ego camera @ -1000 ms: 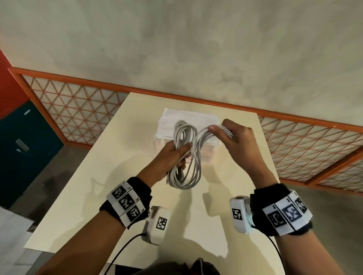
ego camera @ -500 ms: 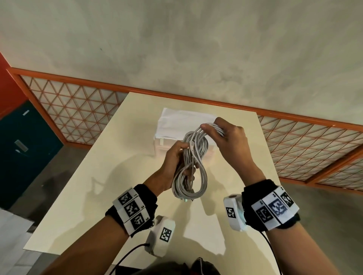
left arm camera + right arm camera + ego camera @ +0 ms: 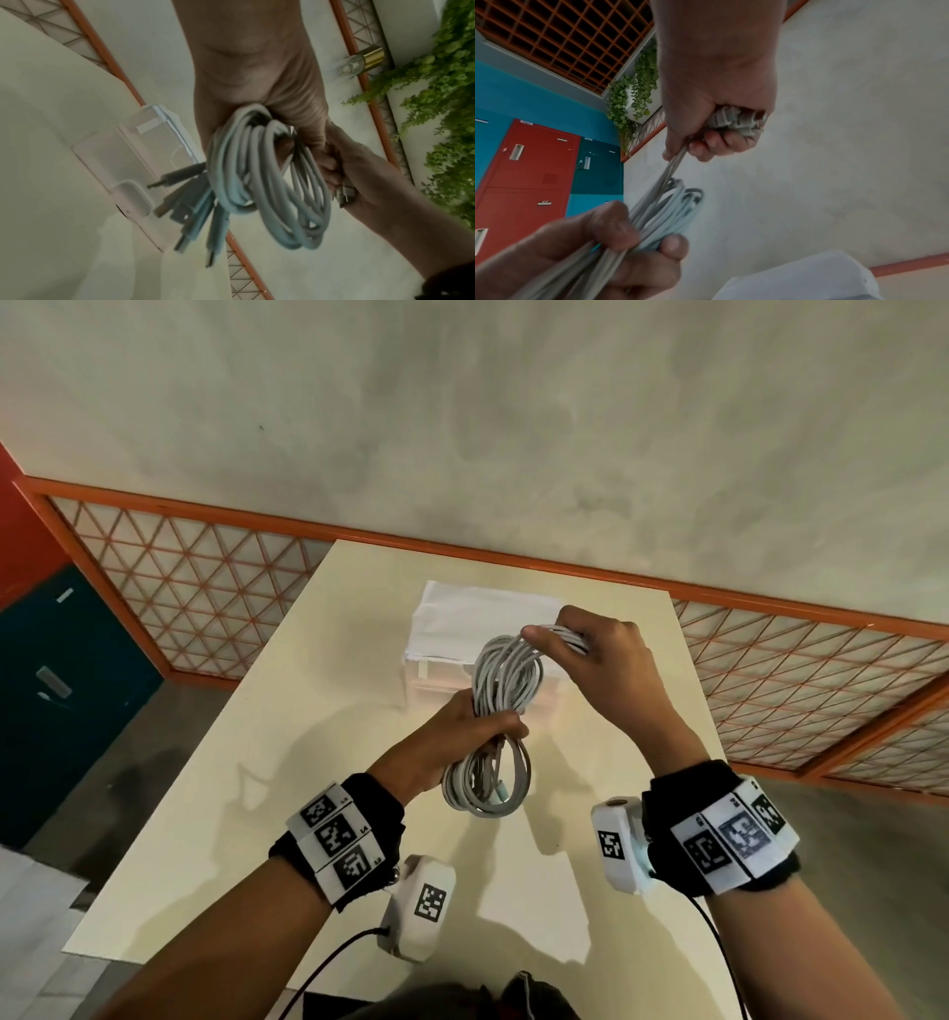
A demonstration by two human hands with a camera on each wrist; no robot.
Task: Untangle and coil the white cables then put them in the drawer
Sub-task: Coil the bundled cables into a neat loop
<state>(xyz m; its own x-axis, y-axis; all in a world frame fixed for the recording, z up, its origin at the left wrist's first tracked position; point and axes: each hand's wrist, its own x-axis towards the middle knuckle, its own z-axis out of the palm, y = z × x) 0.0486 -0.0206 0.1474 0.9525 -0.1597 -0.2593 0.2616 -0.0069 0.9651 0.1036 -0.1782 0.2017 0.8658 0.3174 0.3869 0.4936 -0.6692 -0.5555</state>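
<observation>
The bundle of white cables (image 3: 500, 711) has been drawn in on itself over the last second. A second ago it spread as two open loops side by side between the hands; half a second ago those loops had been brought together; now they sit as one narrow, twisted figure-of-eight, held in the air above the middle of the table (image 3: 215, 793), just in front of the drawer box (image 3: 441, 629) that stands near the table's far edge.

The left hand (image 3: 462, 737) has its fingers curled tight round the waist of the bundle, with the lower loop hanging free below the fist. The right hand (image 3: 601, 654) pinches the top of the upper loop between thumb and curled fingers, and it has turned inward and moved closer to the left hand since the earlier pictures (the right wrist view shows several plug ends gathered inside that fist). The left wrist view shows more plug ends (image 3: 195, 205) dangling loose beside the coil, in front of the box.

By my reading the untangling is done and the coiling is nearly so: the loops are being twisted or wrapped to hold their shape. What is left is to secure the coil, tuck in the loose ends and lay it in the drawer. I cannot tell from these views whether the drawer is open.
</observation>
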